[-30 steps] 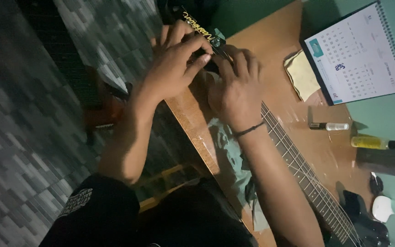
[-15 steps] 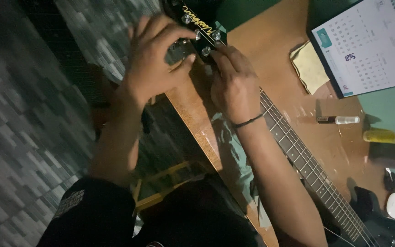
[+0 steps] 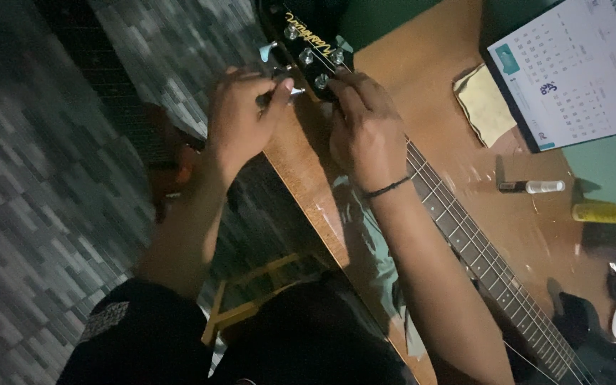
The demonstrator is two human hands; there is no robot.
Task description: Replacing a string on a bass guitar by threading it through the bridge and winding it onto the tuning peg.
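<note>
A glossy black bass guitar (image 3: 465, 235) lies across a scuffed brown wooden table (image 3: 422, 85), its headstock (image 3: 308, 46) just above both grips. The right hand (image 3: 368, 128) clamps the neck's top; the left hand (image 3: 240, 121) pinches a metal tuning peg (image 3: 283, 91).

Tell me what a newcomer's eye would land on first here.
First, the two hands at the black guitar headstock at top centre: the left hand pinches a silver tuning peg on its edge, and the right hand presses on the neck just below. Next, the long fretted guitar neck runs diagonally across the brown wooden table, and a white desk calendar stands at top right.
</note>
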